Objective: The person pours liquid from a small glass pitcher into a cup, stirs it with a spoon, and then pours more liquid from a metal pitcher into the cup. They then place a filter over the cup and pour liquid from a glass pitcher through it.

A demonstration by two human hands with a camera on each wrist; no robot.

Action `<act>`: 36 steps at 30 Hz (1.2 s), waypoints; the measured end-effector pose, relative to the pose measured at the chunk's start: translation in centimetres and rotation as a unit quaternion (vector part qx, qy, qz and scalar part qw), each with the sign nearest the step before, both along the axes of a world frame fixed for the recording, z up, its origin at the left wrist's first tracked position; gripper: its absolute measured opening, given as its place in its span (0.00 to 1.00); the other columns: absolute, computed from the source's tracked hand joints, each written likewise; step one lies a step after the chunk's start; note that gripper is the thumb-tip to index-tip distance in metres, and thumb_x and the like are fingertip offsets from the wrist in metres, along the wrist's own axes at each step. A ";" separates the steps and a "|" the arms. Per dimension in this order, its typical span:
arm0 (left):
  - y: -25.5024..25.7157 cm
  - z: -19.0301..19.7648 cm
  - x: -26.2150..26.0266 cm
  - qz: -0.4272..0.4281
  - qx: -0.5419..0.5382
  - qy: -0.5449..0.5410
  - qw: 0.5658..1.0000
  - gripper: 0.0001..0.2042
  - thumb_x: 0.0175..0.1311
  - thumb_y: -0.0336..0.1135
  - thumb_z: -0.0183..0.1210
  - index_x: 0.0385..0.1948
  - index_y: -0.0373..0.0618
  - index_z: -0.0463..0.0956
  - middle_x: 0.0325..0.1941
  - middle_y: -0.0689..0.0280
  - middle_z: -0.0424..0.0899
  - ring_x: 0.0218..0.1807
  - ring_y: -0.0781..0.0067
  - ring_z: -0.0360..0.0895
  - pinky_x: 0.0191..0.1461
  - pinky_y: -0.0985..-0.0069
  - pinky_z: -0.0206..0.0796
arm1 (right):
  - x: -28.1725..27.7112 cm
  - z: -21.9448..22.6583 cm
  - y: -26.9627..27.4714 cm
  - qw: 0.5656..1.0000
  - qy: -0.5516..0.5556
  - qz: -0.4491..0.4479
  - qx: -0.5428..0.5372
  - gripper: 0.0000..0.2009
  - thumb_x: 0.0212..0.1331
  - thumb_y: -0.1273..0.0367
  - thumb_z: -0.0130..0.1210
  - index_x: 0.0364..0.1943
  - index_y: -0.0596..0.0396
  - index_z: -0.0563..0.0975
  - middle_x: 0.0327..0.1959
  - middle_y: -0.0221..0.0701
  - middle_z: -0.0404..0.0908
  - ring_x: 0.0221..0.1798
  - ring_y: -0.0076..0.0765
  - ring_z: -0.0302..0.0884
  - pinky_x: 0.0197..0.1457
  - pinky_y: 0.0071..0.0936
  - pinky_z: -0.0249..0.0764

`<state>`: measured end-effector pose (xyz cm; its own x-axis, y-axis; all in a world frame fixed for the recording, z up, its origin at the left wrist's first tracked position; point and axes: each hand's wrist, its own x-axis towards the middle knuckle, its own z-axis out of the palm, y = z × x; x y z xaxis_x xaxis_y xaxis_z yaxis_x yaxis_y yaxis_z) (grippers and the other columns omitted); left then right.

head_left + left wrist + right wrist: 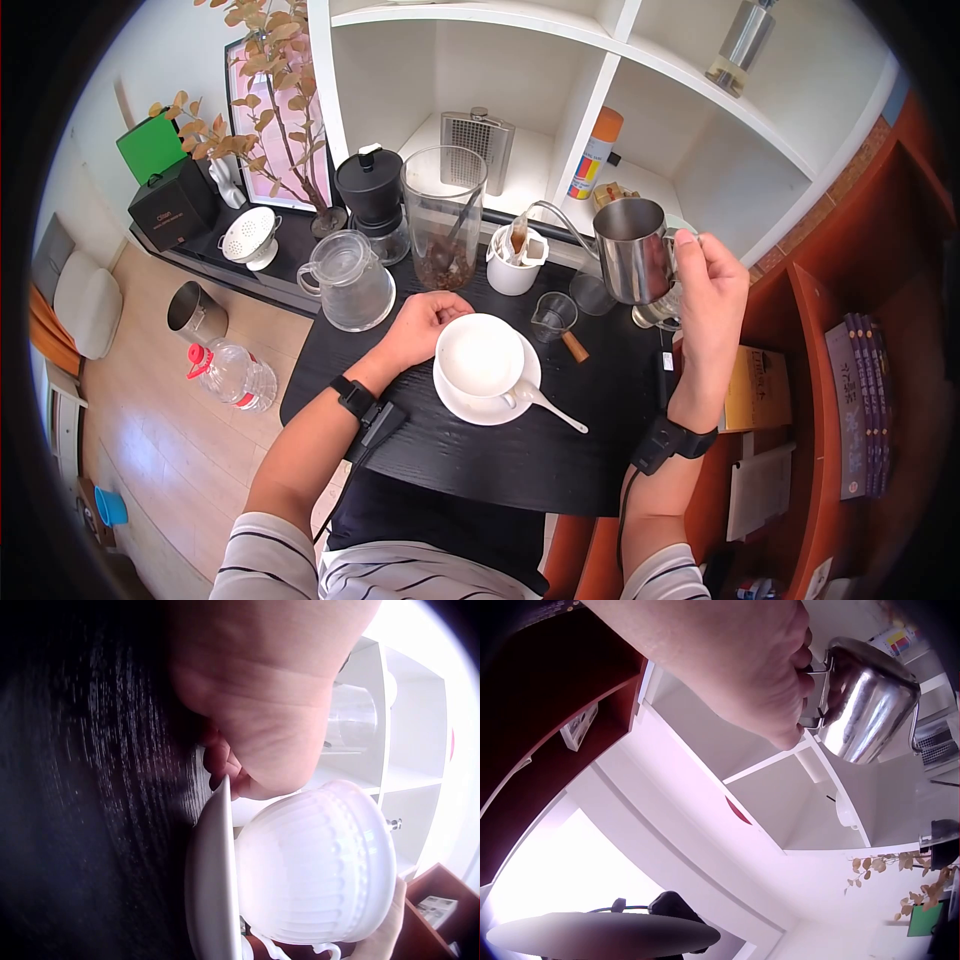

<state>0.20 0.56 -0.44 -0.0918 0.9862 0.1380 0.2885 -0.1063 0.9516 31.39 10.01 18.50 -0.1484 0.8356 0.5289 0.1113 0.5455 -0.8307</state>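
My right hand point(708, 285) grips the handle of a stainless steel gooseneck kettle point(632, 250), raised at the right of the black table. Its thin spout curves left toward a white mug point(515, 270) with a drip coffee bag point(520, 243) hung on its rim. In the right wrist view my fingers wrap the handle of the shiny kettle point(866, 705). My left hand point(425, 325) rests at the table, fingers loosely curled beside a white cup point(478, 352) on a saucer point(465, 412). In the left wrist view its fingertips overlap the saucer's rim point(214, 877).
A white spoon point(560, 412) lies on the saucer. Around stand a glass server point(350, 285), a black coffee grinder point(370, 190), a tall glass container point(440, 220) and a small glass jug point(553, 316) with a wooden handle. White shelves point(470, 40) rise behind.
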 end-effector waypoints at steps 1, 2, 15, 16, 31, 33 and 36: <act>0.0 0.0 -0.1 -0.008 -0.012 0.009 1.000 0.11 0.65 0.34 0.74 0.43 0.37 0.87 0.36 0.70 0.90 0.37 0.88 0.82 0.42 0.83 0.74 | 0.0 0.2 -0.2 1.000 0.001 -0.003 -0.002 0.20 0.76 0.68 0.60 0.22 0.53 0.70 0.21 0.11 0.63 0.26 0.08 0.54 0.28 0.19 0.50; 0.0 -0.1 0.0 -0.009 -0.012 0.009 1.000 0.11 0.65 0.34 0.74 0.43 0.37 0.87 0.36 0.70 0.90 0.37 0.88 0.82 0.42 0.83 0.74 | -0.1 0.3 -0.4 1.000 0.002 -0.006 -0.004 0.19 0.76 0.68 0.60 0.22 0.54 0.71 0.22 0.11 0.63 0.27 0.08 0.54 0.28 0.19 0.50; -0.2 0.4 0.6 0.006 0.006 -0.020 1.000 0.08 0.62 0.32 0.73 0.37 0.38 0.88 0.27 0.77 0.80 0.30 0.90 0.67 0.34 0.84 0.64 | 0.4 0.2 0.0 0.999 0.050 0.001 -0.003 0.17 0.77 0.67 0.59 0.26 0.54 0.75 0.26 0.13 0.70 0.31 0.09 0.59 0.34 0.17 0.56; -0.2 0.3 0.6 0.006 0.006 -0.022 1.000 0.09 0.61 0.32 0.73 0.37 0.38 0.88 0.27 0.77 0.80 0.30 0.90 0.67 0.34 0.83 0.64 | 0.4 0.0 0.1 0.999 0.050 0.001 -0.005 0.17 0.76 0.67 0.59 0.25 0.54 0.74 0.26 0.13 0.69 0.31 0.09 0.59 0.34 0.17 0.55; 0.0 0.2 0.3 0.004 0.019 0.012 1.000 0.09 0.64 0.33 0.71 0.38 0.38 0.88 0.27 0.70 0.85 0.29 0.86 0.73 0.36 0.80 0.70 | 0.9 -2.1 -2.7 0.977 0.188 0.008 -0.104 0.18 0.78 0.64 0.54 0.25 0.48 0.70 0.21 0.15 0.60 0.25 0.13 0.52 0.29 0.21 0.49; 0.0 0.3 0.3 0.013 0.028 0.020 0.999 0.09 0.65 0.34 0.70 0.38 0.37 0.89 0.27 0.67 0.87 0.29 0.84 0.76 0.36 0.78 0.72 | 1.6 -3.0 -3.9 0.971 0.211 0.006 -0.110 0.17 0.79 0.64 0.53 0.26 0.48 0.71 0.21 0.14 0.58 0.24 0.13 0.52 0.28 0.21 0.48; -0.1 0.6 0.3 0.014 0.022 0.013 1.000 0.09 0.65 0.33 0.70 0.38 0.37 0.88 0.28 0.65 0.88 0.30 0.83 0.79 0.38 0.77 0.74 | 3.3 -5.0 -6.1 0.961 0.242 -0.021 -0.131 0.17 0.80 0.63 0.51 0.27 0.48 0.70 0.22 0.14 0.56 0.24 0.13 0.50 0.28 0.21 0.48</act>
<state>0.48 0.50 0.12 -0.1159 0.9760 0.1846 0.3170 -0.1398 0.9381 34.73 3.87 13.49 0.0988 0.9493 0.2983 -0.3064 0.3142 -0.8985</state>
